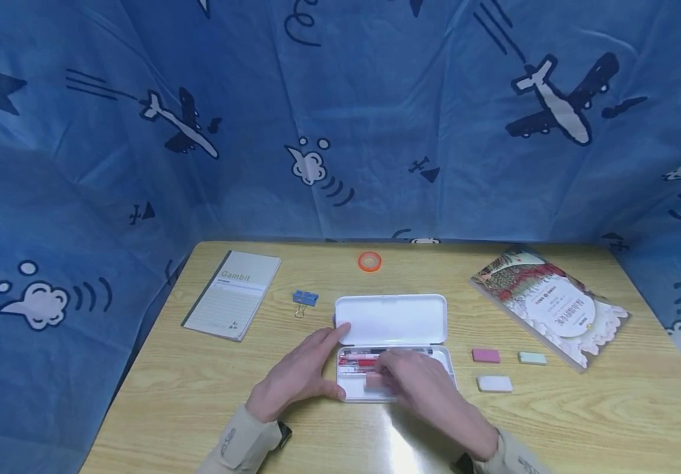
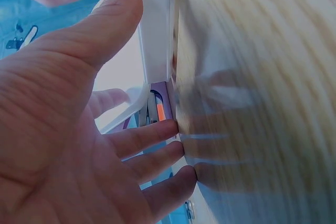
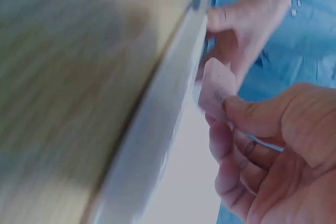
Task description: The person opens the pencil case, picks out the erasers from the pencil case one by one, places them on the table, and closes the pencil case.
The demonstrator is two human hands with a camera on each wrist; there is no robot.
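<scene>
A white pencil case (image 1: 390, 319) lies with its lid folded back, pens (image 1: 354, 362) in its rear part. My left hand (image 1: 301, 372) is at its left end, thumb at the front corner and forefinger by the lid, the fingers spread and fairly straight in the left wrist view. Over the front compartment, my right hand (image 1: 420, 388) pinches a pale pink eraser (image 3: 216, 87) between thumb and fingers. The eraser stands tilted inside the case's outline in the head view. Part of the case's right side is hidden by my right hand.
Magenta (image 1: 485, 355), pale green (image 1: 532, 358) and white (image 1: 495, 384) erasers lie right of the case. Behind are an orange tape roll (image 1: 369, 261) and a blue binder clip (image 1: 305, 298). A notebook (image 1: 233, 296) lies left, an illustrated book (image 1: 553, 306) right. Blue curtain surrounds the table.
</scene>
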